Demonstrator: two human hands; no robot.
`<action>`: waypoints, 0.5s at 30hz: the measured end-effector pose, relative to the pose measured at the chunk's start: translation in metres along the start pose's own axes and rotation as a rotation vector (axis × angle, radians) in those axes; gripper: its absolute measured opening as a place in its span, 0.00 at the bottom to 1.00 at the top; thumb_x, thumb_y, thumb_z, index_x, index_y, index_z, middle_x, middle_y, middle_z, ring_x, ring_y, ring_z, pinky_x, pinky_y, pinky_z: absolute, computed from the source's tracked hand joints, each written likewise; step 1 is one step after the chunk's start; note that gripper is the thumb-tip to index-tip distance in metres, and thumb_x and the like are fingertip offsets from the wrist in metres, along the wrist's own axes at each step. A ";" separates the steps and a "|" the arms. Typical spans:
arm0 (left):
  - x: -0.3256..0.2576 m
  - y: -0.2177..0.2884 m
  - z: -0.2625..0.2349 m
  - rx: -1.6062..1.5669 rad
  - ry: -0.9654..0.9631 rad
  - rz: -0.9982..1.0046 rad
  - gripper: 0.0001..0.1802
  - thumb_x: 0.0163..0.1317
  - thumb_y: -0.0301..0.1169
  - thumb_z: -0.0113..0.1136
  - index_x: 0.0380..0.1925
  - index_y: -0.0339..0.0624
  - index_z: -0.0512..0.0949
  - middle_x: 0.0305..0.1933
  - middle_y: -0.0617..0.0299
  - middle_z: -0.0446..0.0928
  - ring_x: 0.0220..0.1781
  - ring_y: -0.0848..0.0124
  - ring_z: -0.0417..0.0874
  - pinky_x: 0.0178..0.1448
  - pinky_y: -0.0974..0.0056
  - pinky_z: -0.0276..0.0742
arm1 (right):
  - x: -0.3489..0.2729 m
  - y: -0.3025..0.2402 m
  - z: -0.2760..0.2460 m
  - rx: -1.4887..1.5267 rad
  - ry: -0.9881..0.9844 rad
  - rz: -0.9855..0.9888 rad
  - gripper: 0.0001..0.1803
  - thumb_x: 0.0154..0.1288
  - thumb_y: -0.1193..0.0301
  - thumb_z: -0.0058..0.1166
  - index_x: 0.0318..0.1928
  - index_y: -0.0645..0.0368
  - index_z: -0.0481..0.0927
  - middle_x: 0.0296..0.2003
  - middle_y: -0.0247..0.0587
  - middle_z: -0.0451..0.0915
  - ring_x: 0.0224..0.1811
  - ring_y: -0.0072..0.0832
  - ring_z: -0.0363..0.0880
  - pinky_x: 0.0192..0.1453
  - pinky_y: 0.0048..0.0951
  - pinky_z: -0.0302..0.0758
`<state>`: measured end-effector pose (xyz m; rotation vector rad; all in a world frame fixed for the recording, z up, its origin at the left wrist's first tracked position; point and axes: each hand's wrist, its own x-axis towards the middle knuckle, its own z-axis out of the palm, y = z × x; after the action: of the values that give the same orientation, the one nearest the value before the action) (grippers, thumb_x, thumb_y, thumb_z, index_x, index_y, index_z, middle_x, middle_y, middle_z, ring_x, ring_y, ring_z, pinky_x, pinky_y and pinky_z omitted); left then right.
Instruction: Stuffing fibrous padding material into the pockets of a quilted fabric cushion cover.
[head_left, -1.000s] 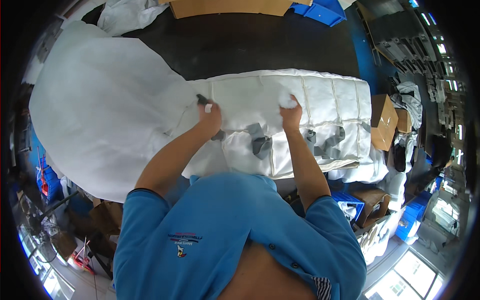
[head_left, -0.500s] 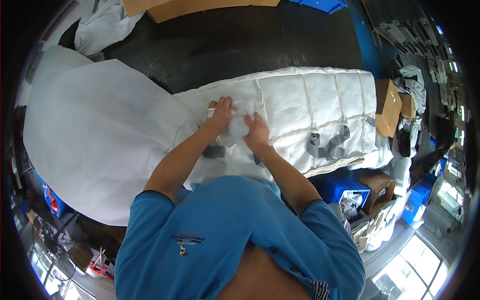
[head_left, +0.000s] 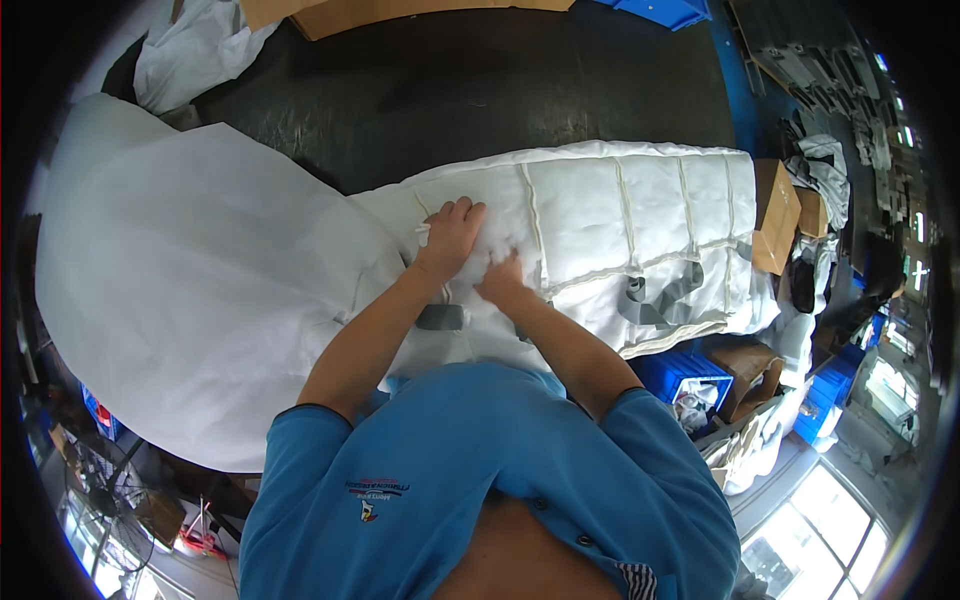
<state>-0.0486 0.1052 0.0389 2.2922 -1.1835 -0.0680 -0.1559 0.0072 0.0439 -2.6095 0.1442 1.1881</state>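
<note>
A long white padded fabric piece (head_left: 577, 215) lies across the dark table, stitched into sections by raised cream seams. My left hand (head_left: 453, 240) is closed on its left part, with fingers curled over and pressed into the padding. A small white band or strip shows at that hand's thumb side; I cannot tell which. Just right of it and nearer to me, my right hand (head_left: 503, 279) is closed on the same padding, its fingertips partly sunk in and hidden. Grey straps (head_left: 440, 317) are on the piece, one just below my left wrist, others to the right.
A large smooth white sheet (head_left: 190, 290) spreads over the left and hangs off the near edge. On the dark table (head_left: 440, 100), a cardboard box (head_left: 430, 8) and a blue bin (head_left: 660, 12) stand at the far side. Another carton (head_left: 775, 217) and a blue crate (head_left: 683, 385) are at the right.
My right hand has moved slightly nearer to me, and its fingers sit deeper in the padding. My left hand has shifted a little right, with its fingers closer together.
</note>
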 end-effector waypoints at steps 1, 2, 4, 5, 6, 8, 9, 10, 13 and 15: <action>-0.002 0.005 -0.005 -0.023 0.076 0.008 0.18 0.50 0.22 0.62 0.44 0.45 0.75 0.39 0.57 0.74 0.40 0.55 0.80 0.41 0.51 0.79 | 0.018 0.010 0.010 0.102 0.093 0.027 0.24 0.55 0.63 0.61 0.52 0.59 0.84 0.64 0.56 0.73 0.66 0.54 0.71 0.75 0.53 0.59; -0.005 0.006 -0.003 -0.032 0.092 -0.004 0.19 0.48 0.22 0.62 0.43 0.45 0.74 0.39 0.57 0.74 0.41 0.55 0.80 0.41 0.50 0.79 | 0.038 0.021 0.025 0.201 0.188 0.052 0.22 0.57 0.63 0.60 0.50 0.60 0.86 0.62 0.53 0.76 0.64 0.55 0.74 0.74 0.54 0.61; 0.030 0.033 0.000 -0.079 0.122 0.067 0.17 0.51 0.24 0.61 0.43 0.45 0.74 0.39 0.58 0.74 0.39 0.57 0.80 0.39 0.51 0.80 | 0.086 0.098 0.084 0.320 0.364 0.300 0.20 0.58 0.63 0.59 0.48 0.61 0.87 0.62 0.54 0.76 0.63 0.56 0.74 0.73 0.56 0.62; 0.059 0.062 0.001 -0.126 0.149 0.147 0.15 0.54 0.26 0.60 0.43 0.46 0.74 0.39 0.59 0.73 0.38 0.59 0.80 0.37 0.52 0.81 | 0.113 0.108 0.106 0.440 0.556 0.547 0.19 0.59 0.64 0.58 0.46 0.61 0.88 0.62 0.54 0.76 0.63 0.57 0.74 0.72 0.57 0.63; 0.031 0.030 0.001 -0.046 0.127 0.061 0.15 0.54 0.26 0.60 0.43 0.46 0.74 0.39 0.59 0.73 0.38 0.59 0.80 0.37 0.52 0.81 | 0.103 0.081 0.075 0.457 0.502 0.440 0.19 0.59 0.64 0.58 0.46 0.61 0.88 0.62 0.54 0.76 0.63 0.57 0.74 0.72 0.57 0.63; 0.001 0.003 -0.010 0.019 0.002 -0.094 0.14 0.54 0.26 0.60 0.42 0.46 0.74 0.39 0.58 0.74 0.39 0.57 0.81 0.36 0.54 0.81 | 0.020 -0.003 -0.018 -0.018 -0.092 -0.010 0.23 0.59 0.65 0.59 0.54 0.63 0.85 0.65 0.60 0.73 0.70 0.59 0.66 0.73 0.61 0.61; 0.006 0.004 -0.011 0.012 0.011 -0.087 0.14 0.54 0.26 0.60 0.42 0.46 0.74 0.39 0.58 0.74 0.39 0.57 0.81 0.36 0.54 0.81 | -0.010 -0.007 -0.027 0.010 0.068 0.017 0.24 0.60 0.65 0.59 0.56 0.63 0.83 0.66 0.60 0.71 0.71 0.60 0.65 0.73 0.62 0.60; 0.006 0.007 -0.010 0.004 -0.001 -0.094 0.13 0.55 0.27 0.60 0.42 0.46 0.74 0.40 0.57 0.74 0.39 0.57 0.81 0.37 0.53 0.81 | -0.033 -0.008 -0.025 0.040 0.226 0.041 0.26 0.61 0.65 0.60 0.59 0.63 0.80 0.67 0.60 0.69 0.72 0.61 0.63 0.73 0.62 0.60; 0.006 0.024 -0.017 -0.018 0.003 -0.118 0.12 0.55 0.28 0.61 0.41 0.46 0.74 0.40 0.57 0.75 0.40 0.56 0.82 0.40 0.52 0.81 | -0.078 0.013 -0.007 0.177 0.895 -0.133 0.26 0.61 0.66 0.61 0.59 0.63 0.78 0.60 0.61 0.75 0.68 0.62 0.68 0.75 0.58 0.59; 0.002 0.032 -0.026 -0.018 0.018 -0.136 0.12 0.56 0.28 0.61 0.40 0.46 0.74 0.39 0.58 0.76 0.40 0.57 0.82 0.41 0.52 0.80 | -0.068 0.024 -0.012 0.246 0.901 -0.250 0.23 0.62 0.66 0.60 0.56 0.64 0.79 0.58 0.59 0.77 0.66 0.60 0.70 0.73 0.56 0.62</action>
<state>-0.0633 0.1007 0.0769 2.3504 -1.0135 -0.1078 -0.1971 -0.0201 0.0976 -2.6221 0.1161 -0.1335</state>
